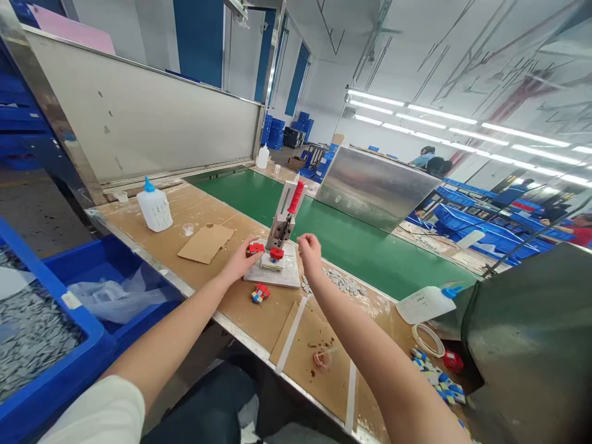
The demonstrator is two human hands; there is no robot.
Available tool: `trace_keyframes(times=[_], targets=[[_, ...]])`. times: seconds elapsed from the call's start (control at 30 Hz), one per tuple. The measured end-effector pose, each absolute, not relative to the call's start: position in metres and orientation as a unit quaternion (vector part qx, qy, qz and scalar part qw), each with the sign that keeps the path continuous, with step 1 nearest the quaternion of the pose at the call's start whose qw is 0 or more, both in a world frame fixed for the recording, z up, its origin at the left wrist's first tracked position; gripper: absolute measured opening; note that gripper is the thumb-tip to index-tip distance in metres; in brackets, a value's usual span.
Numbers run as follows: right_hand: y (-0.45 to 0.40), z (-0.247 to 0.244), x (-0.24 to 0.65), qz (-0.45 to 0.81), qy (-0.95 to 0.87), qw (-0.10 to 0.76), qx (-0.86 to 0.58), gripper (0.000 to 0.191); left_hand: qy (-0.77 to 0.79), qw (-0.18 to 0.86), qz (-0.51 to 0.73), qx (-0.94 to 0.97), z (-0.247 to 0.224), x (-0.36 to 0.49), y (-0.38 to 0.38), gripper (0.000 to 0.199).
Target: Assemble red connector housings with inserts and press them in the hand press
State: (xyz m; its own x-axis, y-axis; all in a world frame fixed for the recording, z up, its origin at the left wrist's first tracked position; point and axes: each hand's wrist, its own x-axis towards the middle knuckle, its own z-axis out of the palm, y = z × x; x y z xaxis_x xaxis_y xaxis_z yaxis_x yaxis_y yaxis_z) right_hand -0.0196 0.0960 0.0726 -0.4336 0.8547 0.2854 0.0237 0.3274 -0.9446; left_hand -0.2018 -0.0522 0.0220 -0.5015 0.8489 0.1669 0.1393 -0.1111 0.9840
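A small toggle press (283, 222) with a red handle stands on a pale base plate (290, 274) on the brown worktop. At its left side my left hand (240, 259) is closed on a red block (256, 247). Another red piece (276, 253) sits under the press head. My right hand (309, 248) is raised just right of the press, fingers curled together; what they hold, if anything, is too small to make out. A cluster of red, blue and yellow pieces (260, 293) lies in front of the base. Small grey pieces (345, 282) are scattered to the right.
Glue bottles stand at the left (155, 208) and lie at the right (425, 304). Cardboard (206, 243) lies left of the press. A green conveyor belt (333, 233) runs behind. Blue bins (99, 333) are at the left, a tape roll (428, 340) at the right.
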Motion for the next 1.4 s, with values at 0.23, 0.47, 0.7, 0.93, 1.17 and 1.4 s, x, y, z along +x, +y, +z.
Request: trace_keyframes(times=[0.23, 0.47, 0.7, 0.93, 1.17, 1.4], targets=[[0.087, 0.022, -0.03, 0.447, -0.778, 0.316, -0.307, 0.051, 0.637, 0.234, 0.563, 0.471, 0.016, -0.211, -0.019, 0.047], [0.065, 0.01, 0.034, 0.482, -0.792, 0.236, -0.289, 0.049, 0.628, 0.229, 0.558, 0.491, 0.009, -0.21, -0.002, 0.052], [0.042, 0.017, 0.059, 0.322, -0.897, 0.222, -0.205, 0.033, 0.568, 0.307, 0.567, 0.511, -0.005, -0.205, 0.017, 0.067], [0.108, 0.158, -0.021, 0.322, -0.775, 0.507, -0.195, 0.06, 0.562, 0.325, 0.575, 0.497, -0.017, -0.208, 0.023, 0.078], [0.085, 0.188, -0.03, 0.274, -0.848, 0.445, -0.091, 0.034, 0.568, 0.312, 0.57, 0.506, -0.012, -0.204, 0.017, 0.074], [0.054, 0.125, 0.033, 0.052, -0.928, 0.362, 0.068, 0.023, 0.552, 0.3, 0.585, 0.513, -0.015, -0.195, 0.017, 0.065]])
